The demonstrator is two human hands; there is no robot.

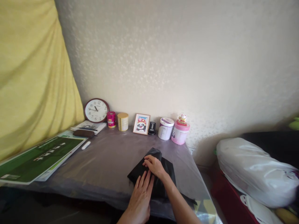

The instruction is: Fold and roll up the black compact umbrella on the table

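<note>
A black plastic bag (pixel 167 169), partly folded into a pointed shape, lies near the front of the table; a loose strip of it trails toward the front right corner. My left hand (pixel 141 194) rests flat on its lower left part, fingers stretched out. Just above, my right hand (pixel 154 165) crosses over the middle of the bag with its fingers curled against the plastic. What is between the right fingertips is hard to see, but they touch the bag. Both forearms hide some of its near edge.
Along the wall stand a clock (pixel 96 110), a pink can (pixel 111 119), a yellow-lidded can (pixel 123 122), a framed panda picture (pixel 141 123) and two tubs (pixel 166 128). Green boards (pixel 44 160) lie left on the table (pixel 105 165). A white bag (pixel 254 172) sits beyond the right edge.
</note>
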